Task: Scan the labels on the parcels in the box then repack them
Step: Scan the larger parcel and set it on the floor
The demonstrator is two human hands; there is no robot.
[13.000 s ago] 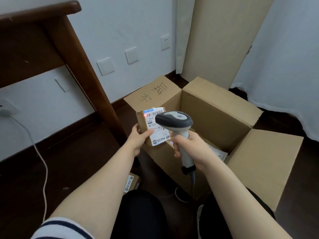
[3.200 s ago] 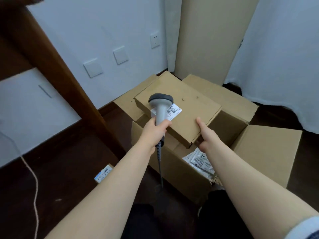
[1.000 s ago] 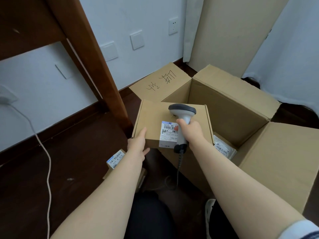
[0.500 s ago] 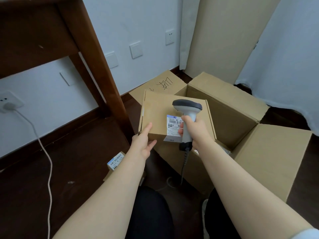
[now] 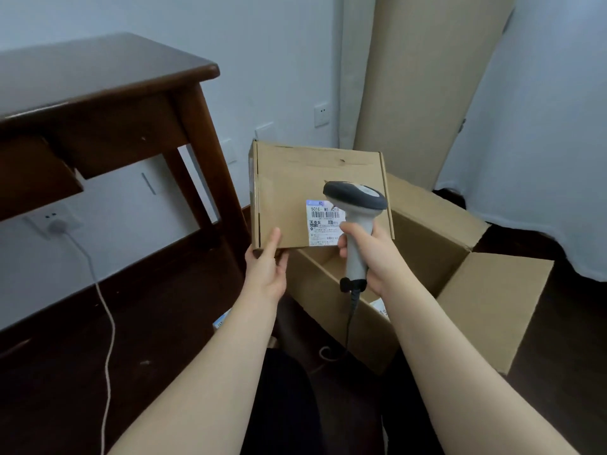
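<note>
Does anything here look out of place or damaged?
Nothing looks damaged. One oddity: a small labelled item lies on the floor outside the open box, mostly hidden by the left forearm.

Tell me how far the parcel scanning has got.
Done, probably: one labelled parcel lies on the floor outside the open carton. In hand: the left hand holds up a flat parcel while the right hand aims the barcode scanner at its label. Left: a packet in the carton, then repacking.
</note>
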